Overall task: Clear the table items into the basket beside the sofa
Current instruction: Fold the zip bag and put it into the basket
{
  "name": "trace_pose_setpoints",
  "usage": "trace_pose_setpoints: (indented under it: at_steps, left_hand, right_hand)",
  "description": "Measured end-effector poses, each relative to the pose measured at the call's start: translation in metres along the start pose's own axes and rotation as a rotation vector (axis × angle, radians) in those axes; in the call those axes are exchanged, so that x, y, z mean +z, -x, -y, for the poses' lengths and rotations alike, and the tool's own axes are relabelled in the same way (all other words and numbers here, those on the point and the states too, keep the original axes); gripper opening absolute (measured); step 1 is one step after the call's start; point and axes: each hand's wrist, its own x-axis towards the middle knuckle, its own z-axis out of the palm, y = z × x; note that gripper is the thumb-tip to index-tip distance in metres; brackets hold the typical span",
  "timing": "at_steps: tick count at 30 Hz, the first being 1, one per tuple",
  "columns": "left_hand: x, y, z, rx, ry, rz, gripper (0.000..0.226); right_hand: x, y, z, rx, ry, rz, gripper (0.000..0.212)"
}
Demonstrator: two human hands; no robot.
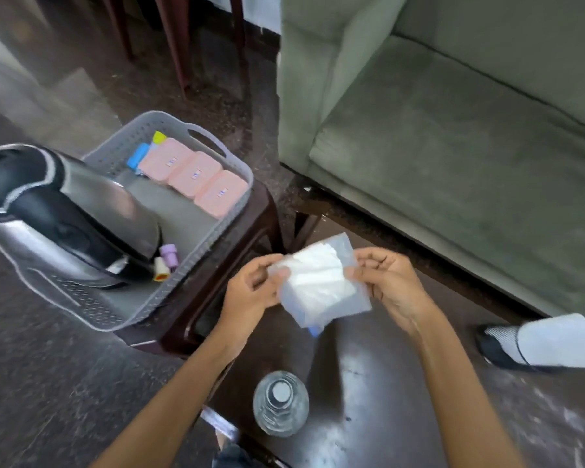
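Both hands hold a clear plastic pouch of white tissues (pixel 321 282) above the dark table (pixel 379 383). My left hand (pixel 250 292) grips its left edge and my right hand (pixel 385 282) pinches its right edge. To the left, the grey perforated basket (pixel 237 170) rests on a dark stool (pixel 250 231). Inside it lie a steel and black kettle (pixel 65 211), three pink boxes (pixel 193 175), a blue item (pixel 137 156) and small purple and yellow caps (pixel 164 261). A clear water bottle (pixel 281 401) stands on the table near me.
A grey-green sofa (pixel 453 130) fills the right and back. Someone's black shoe and white trouser leg (pixel 537 342) rest on the floor at the right of the table. Dark wooden chair legs (pixel 179 45) stand behind the basket.
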Motion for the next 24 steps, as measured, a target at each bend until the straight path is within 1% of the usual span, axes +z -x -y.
trace_pose_setpoints:
  at_steps: [1,4,6,8,10,12,13,16,18,21,24]
  left_hand:
    - [-0.014,-0.006,-0.006,0.016,0.026,-0.063,0.018]
    - [-0.046,-0.02,-0.008,0.029,-0.033,-0.197,0.016]
    - [-0.058,-0.025,-0.005,0.014,-0.053,-0.212,0.016]
    - [-0.072,-0.028,-0.003,-0.018,-0.073,-0.216,0.018]
    - [-0.081,-0.03,0.0,-0.048,-0.068,-0.212,0.019]
    - [-0.088,-0.031,0.004,-0.083,-0.062,-0.212,0.027]
    - [-0.091,-0.031,0.007,-0.093,-0.062,-0.212,0.031]
    - [-0.095,-0.03,0.011,-0.109,-0.081,-0.189,0.03]
    - [-0.096,-0.03,0.01,-0.118,-0.089,-0.168,0.026]
    - [-0.097,-0.029,0.012,-0.147,-0.113,-0.135,0.033]
    - [-0.096,-0.027,0.013,-0.157,-0.121,-0.125,0.033]
  right_hand:
    - [0.02,-0.014,0.015,-0.047,0.011,-0.031,0.023]
    - [0.088,-0.054,0.061,-0.18,0.047,-0.096,0.02]
    - [0.137,-0.079,0.085,-0.273,0.122,-0.107,0.025]
    - [0.19,-0.104,0.098,-0.388,0.26,-0.108,0.031]
    - [0.231,-0.127,0.096,-0.447,0.417,-0.107,0.026]
    - [0.257,-0.139,0.085,-0.435,0.578,-0.079,0.023]
    - [0.265,-0.142,0.078,-0.417,0.667,-0.06,0.025]
    - [0.272,-0.14,0.061,-0.332,0.876,-0.032,0.031]
    - [0.268,-0.137,0.056,-0.291,0.944,-0.032,0.031]
    - [0.258,-0.131,0.056,-0.284,1.02,-0.026,0.029]
    - [0.252,-0.126,0.057,-0.267,1.058,0.003,0.03]
